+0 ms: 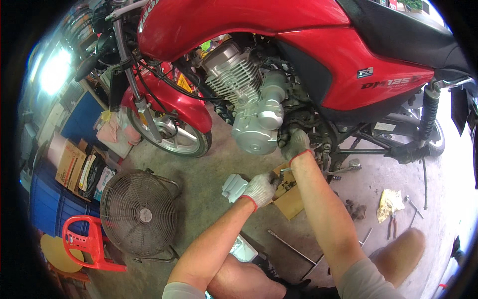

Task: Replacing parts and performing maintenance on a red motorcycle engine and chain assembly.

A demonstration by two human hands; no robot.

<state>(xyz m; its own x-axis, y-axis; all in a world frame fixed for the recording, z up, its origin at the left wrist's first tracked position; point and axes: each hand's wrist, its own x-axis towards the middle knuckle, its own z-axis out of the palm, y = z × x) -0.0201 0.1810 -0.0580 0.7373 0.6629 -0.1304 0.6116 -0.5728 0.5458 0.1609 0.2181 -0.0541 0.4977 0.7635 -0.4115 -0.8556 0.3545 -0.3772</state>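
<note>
A red motorcycle [318,60] is shown stood on a concrete floor [214,229] across the far side of the scene, its front wheel [186,142] to the left and its black seat [403,37] to the right. Attention is centred on the silver engine [259,112], by whose lower right side the gloved right hand [297,144] is placed. Its fingers are bent in toward dark parts there; how far they are closed, and whether anything is held, cannot be told. The gloved left hand [261,191] is held lower and nearer, with its fingers curled and a small metal piece [282,175] seen at their tips; whether that piece is gripped cannot be made out. Both gloves are pale, red-cuffed and darkened at the fingers. An open cardboard box [290,203] is set on the floor just right of the left hand, and a pale grey part [233,187] is seen just left of it. A long T-handled tool [294,247] is laid out on the near side. Pliers [392,226] are left at the right, just beside a crumpled yellowish wrapper [390,205]. On the left, a round floor fan [139,214] is stood near a red plastic chair [88,241].
</note>
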